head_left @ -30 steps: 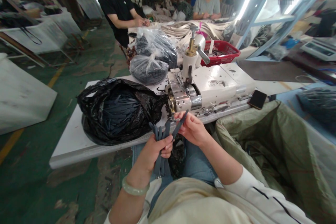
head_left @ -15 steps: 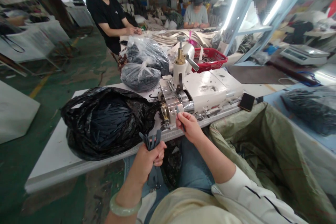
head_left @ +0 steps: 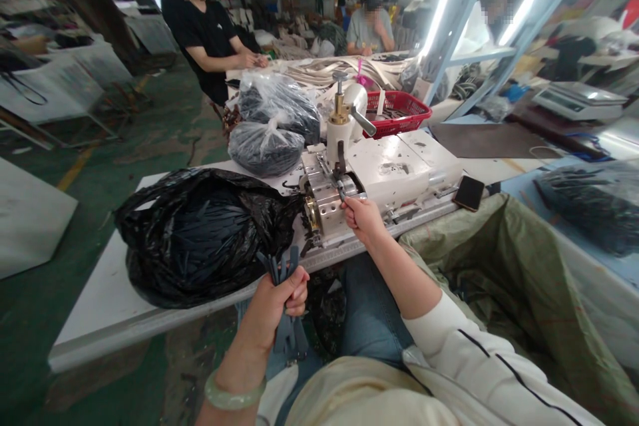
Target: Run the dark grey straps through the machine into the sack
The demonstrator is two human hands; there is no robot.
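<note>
My left hand [head_left: 285, 296] is closed round a bundle of dark grey-blue strips [head_left: 283, 267], whose ends stick out above and below the fist. Beyond it, my right hand [head_left: 362, 218] pinches a single dark strip [head_left: 342, 196] at the metal head of a cream-coloured machine [head_left: 399, 166]. The strip's far end reaches in under the machine's upright post [head_left: 339, 136]; whether it is clamped there I cannot tell. Left of the machine lies an open black plastic bag [head_left: 144, 266] with many similar strips [head_left: 210, 226] inside.
Clear plastic bags [head_left: 267, 146] of dark pieces and a red basket [head_left: 399, 121] stand behind the machine. A phone [head_left: 469, 193] lies at its right end. An open green sack [head_left: 529, 266] is at my right. Co-workers [head_left: 200, 33] are across the table.
My right hand has moved forward and slightly right, carrying its strip to the machine's head. My left hand has shifted slightly left with the bundle. A co-worker at the back has raised a hand.
</note>
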